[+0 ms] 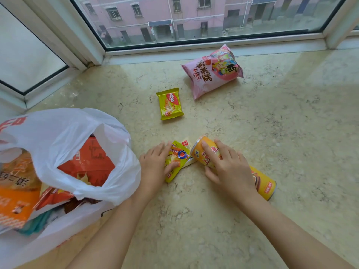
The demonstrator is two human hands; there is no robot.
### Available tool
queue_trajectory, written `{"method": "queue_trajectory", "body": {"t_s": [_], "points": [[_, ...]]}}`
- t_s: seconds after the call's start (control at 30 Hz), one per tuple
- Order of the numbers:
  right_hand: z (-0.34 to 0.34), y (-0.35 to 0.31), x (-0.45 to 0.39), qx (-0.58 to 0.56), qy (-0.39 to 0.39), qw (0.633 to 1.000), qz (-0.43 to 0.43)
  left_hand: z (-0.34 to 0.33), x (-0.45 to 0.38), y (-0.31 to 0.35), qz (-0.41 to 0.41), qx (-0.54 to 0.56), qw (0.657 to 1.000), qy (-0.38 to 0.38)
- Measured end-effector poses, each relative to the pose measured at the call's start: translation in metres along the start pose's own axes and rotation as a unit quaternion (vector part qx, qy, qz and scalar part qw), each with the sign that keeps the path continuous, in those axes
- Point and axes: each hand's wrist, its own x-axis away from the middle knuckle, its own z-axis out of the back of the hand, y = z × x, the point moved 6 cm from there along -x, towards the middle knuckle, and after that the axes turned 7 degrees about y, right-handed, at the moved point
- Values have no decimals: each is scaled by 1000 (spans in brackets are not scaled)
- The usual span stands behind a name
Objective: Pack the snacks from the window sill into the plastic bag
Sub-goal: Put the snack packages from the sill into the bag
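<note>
A white plastic bag lies open at the left of the marble sill, holding several orange and red snack packs. My left hand rests on a small yellow-green packet, fingers curled over its edge, with a pale wrapper peeking out beneath it. My right hand grips an orange chip can lying on its side. Farther back lie a yellow wafer packet and a pink snack bag.
The beige marble window sill stretches right and toward me. White window frames and glass bound the back and left sides. The bag's mouth faces right, close to my left hand.
</note>
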Motion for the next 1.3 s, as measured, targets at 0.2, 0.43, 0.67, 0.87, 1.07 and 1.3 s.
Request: {"method": "queue_trajectory", "body": {"t_s": [0.2, 0.43, 0.67, 0.87, 1.07, 1.3], "points": [[1, 0, 4, -10, -23, 1000, -12, 2, 6, 6, 94, 33, 995, -21], [5, -7, 15, -3, -26, 1000, -14, -1, 12, 3, 161, 54, 983, -64], [18, -11, 32, 1, -5, 1000, -17, 7, 28, 17, 174, 46, 981, -68], [53, -13, 47, 8, 31, 999, -14, 43, 57, 45, 112, 66, 991, 34], [120, -42, 64, -21, 58, 998, 3, 102, 102, 73, 5, 29, 994, 107], [215, -96, 90, -81, 68, 994, 6, 210, 168, 73, 5, 71, 978, 196]]}}
